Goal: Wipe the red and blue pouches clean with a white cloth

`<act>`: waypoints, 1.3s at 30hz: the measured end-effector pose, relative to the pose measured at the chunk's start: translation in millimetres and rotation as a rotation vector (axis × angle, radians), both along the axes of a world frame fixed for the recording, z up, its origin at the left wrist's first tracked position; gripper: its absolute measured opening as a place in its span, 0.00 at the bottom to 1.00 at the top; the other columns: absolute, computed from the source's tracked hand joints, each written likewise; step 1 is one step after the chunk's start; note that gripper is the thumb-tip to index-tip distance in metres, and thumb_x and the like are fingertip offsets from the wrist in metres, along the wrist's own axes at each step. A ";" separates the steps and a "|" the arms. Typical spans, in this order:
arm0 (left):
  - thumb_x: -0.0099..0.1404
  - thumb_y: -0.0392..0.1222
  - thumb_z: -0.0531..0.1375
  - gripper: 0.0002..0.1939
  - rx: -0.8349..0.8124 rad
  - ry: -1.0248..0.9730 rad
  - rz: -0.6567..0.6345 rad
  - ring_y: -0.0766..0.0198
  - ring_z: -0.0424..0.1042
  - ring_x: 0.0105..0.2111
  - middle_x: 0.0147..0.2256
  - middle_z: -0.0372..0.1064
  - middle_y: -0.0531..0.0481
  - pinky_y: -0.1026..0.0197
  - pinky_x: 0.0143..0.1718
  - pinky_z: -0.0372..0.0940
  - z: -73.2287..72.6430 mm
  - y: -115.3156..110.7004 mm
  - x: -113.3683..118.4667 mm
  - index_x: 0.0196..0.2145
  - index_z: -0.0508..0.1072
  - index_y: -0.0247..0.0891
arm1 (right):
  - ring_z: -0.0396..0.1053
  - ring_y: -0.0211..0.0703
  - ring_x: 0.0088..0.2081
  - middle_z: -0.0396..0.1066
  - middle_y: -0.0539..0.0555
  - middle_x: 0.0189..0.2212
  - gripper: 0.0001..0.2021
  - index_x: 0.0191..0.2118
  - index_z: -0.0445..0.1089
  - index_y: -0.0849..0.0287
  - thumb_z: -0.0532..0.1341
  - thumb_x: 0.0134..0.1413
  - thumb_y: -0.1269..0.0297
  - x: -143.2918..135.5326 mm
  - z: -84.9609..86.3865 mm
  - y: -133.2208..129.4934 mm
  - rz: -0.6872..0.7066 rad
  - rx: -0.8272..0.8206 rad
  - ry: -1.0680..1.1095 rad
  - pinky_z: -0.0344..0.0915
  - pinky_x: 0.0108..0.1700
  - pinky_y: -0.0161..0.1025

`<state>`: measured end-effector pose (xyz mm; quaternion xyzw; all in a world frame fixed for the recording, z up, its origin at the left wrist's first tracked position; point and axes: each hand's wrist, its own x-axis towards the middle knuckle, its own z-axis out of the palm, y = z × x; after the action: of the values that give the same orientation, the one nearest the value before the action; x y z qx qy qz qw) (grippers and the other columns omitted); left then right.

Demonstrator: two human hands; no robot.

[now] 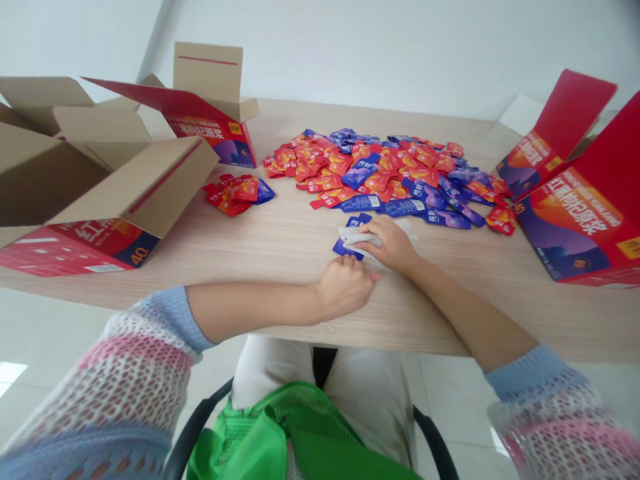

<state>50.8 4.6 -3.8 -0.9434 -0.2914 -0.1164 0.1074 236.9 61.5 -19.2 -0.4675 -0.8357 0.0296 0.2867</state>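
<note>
A blue sachet [342,249] lies flat near the table's front, partly covered by a folded white tissue [354,237]. My right hand [389,244] is closed on the tissue and presses it over the sachet. Curled at the sachet's lower edge, my left hand [346,287] has its fingertips pressed down on it. Behind my hands spreads a large pile of red and blue sachets [385,170]. A smaller group of sachets [235,193] lies to the left.
Open red cartons stand at the left [105,245], the back left [213,133], the right [585,220] and the back right [533,157]. The wooden table [280,253] has its front edge just before my lap.
</note>
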 end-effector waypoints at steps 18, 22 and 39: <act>0.74 0.42 0.50 0.21 0.080 0.035 -0.060 0.51 0.76 0.33 0.32 0.75 0.34 0.55 0.31 0.65 -7.0 -1.7 -6.0 0.33 0.78 0.28 | 0.68 0.46 0.43 0.74 0.53 0.40 0.11 0.44 0.77 0.51 0.58 0.63 0.58 2.1 11.0 -20.3 0.167 0.215 0.027 0.62 0.47 0.45; 0.73 0.40 0.50 0.20 0.046 0.047 -0.018 0.56 0.74 0.25 0.28 0.74 0.37 0.58 0.24 0.61 -9.4 -2.3 -7.1 0.32 0.78 0.28 | 0.68 0.44 0.43 0.73 0.54 0.39 0.14 0.46 0.77 0.49 0.54 0.66 0.63 -21.9 -2.6 -29.6 0.247 0.190 0.106 0.64 0.47 0.44; 0.74 0.42 0.50 0.22 -0.039 -0.071 0.062 0.53 0.75 0.32 0.29 0.75 0.38 0.57 0.27 0.64 -4.8 -0.1 5.4 0.30 0.77 0.30 | 0.62 0.53 0.41 0.67 0.61 0.36 0.17 0.44 0.79 0.52 0.53 0.61 0.69 34.4 -4.5 17.3 -0.548 0.124 -0.171 0.61 0.39 0.47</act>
<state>56.2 4.5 -8.6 -0.9311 -0.3264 -0.1408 0.0819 271.3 78.7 -23.6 -0.6581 -0.6997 -0.1396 0.2404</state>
